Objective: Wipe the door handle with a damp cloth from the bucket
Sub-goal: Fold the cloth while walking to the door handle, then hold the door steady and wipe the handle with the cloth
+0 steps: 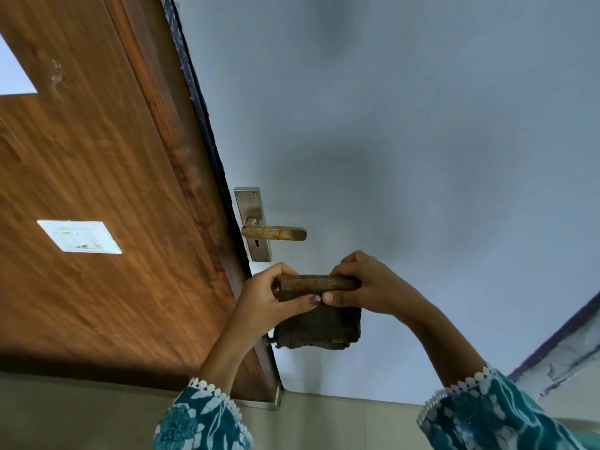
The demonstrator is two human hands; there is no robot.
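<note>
Fingers [310, 301] of both hands pinch one folded brown cloth [319, 315], held taut between them just below the door handle [274, 233] and apart from it. I see the left hand [276, 295] gripping the cloth's left end and the right hand [363, 284] its right end, thumbs nearly meeting under the rolled top edge while the rest of the cloth hangs down. One lever handle, rust-stained, juts rightward from its steel backplate [252, 222] at the left edge of the pale blue door [406, 125], with bare door face open to the right of it and above. The wooden panel [97, 157] runs along the door's left edge, carrying one white switch plate [79, 237]. Two patterned teal sleeves [201, 417] enter from the bottom edge. No bucket is in view.
</note>
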